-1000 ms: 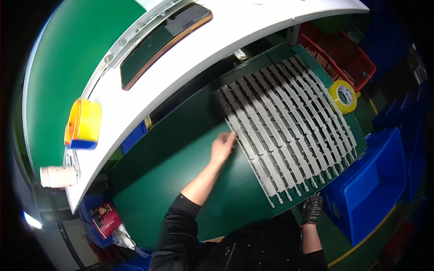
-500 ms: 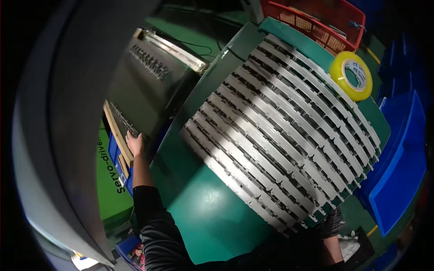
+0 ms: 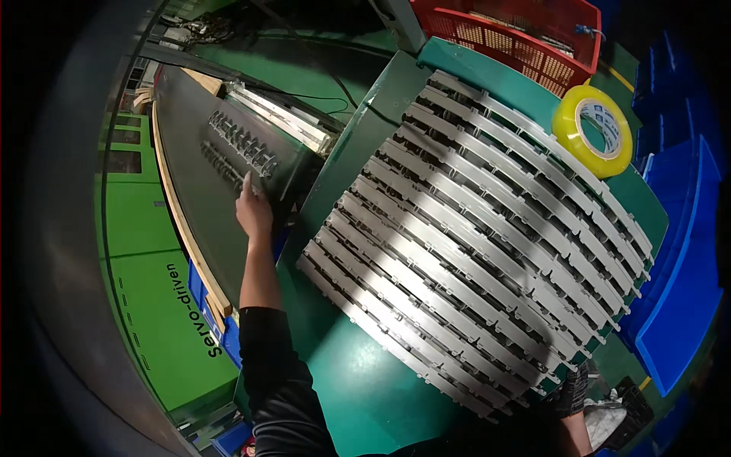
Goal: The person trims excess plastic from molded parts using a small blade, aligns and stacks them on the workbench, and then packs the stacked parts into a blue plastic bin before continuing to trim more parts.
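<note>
My left hand [image 3: 253,213] reaches over the dark belt surface [image 3: 183,137]. Its index finger is stretched forward and the other fingers are bent, at the near end of a dark toothed strip [image 3: 219,162]. Beside that strip, roughly parallel, lies a greyer toothed strip [image 3: 245,145] with several upright fins. My right arm, a bare forearm [image 3: 577,436] with dark patterned cloth above it, shows at the lower right, by the table's edge; the fingers of my right hand are hidden. Long pale grey slotted strips [image 3: 464,228] cover much of the green table [image 3: 358,381] in slanting rows.
A yellow tape roll [image 3: 592,131] sits at the table's far right corner. Behind stands a red crate [image 3: 525,49]; blue bins [image 3: 678,282] are on the right. A wooden rail [image 3: 177,202] edges the belt, with a green machine [image 3: 145,266] beyond it.
My left hand has moved forward along the belt. The dark toothed strip at its fingers has come close beside the other strip. The view has shifted, showing more belt and green machine.
</note>
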Demonstrator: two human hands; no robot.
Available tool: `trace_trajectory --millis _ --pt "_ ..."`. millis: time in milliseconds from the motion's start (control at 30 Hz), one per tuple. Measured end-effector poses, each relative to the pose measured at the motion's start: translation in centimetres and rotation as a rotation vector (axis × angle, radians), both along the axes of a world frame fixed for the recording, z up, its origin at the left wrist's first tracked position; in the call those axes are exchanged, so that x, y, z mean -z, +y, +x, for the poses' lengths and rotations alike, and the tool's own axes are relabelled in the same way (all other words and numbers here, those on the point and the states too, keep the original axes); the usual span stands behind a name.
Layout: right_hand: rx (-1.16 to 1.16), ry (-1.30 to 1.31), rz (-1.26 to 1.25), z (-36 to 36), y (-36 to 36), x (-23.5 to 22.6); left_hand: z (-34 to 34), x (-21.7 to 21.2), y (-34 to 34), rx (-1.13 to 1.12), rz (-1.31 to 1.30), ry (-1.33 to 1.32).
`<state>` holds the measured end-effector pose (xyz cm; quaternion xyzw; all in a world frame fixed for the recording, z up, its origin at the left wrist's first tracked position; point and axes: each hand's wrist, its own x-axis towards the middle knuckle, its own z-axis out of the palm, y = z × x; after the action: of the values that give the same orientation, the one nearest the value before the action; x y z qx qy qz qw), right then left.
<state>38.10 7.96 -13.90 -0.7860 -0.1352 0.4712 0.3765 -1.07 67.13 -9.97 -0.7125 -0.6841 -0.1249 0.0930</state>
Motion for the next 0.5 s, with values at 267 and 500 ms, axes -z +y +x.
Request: trace_trajectory --millis 267,500 --pt "0.385 0.357 0.170 0.0 -2.4 3.0 1.7 -2.4 -1.9 0.036 -0.256 -0.116" --pt "0.073 0.034 0.231 0.7 -3.1 5.9 -6.3 -6.1 -21.7 0.131 -0.541 -0.198"
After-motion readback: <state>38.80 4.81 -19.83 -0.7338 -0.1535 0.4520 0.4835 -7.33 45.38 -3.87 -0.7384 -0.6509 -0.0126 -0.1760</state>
